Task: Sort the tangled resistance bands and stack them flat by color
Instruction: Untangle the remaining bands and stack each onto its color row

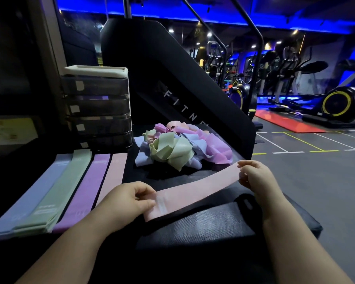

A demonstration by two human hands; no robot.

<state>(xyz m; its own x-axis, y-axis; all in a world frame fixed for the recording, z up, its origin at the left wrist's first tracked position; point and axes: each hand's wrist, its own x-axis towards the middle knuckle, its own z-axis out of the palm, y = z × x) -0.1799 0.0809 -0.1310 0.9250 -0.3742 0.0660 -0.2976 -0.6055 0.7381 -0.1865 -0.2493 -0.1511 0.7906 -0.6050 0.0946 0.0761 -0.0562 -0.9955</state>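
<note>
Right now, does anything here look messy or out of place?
Only the tangled heap of bands right of the flat stacks looks messy. The green stack is slightly fanned at its near end. The held pink band looks fine.

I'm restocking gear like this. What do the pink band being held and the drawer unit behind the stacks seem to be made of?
The pink band, pinched between the left hand and right hand, looks like thin latex or similar rubber: matte, smooth, ribbon-flat, no weave visible. The drawer unit looks like smoky translucent plastic, glossy on its edges, with an opaque cream top.
</note>
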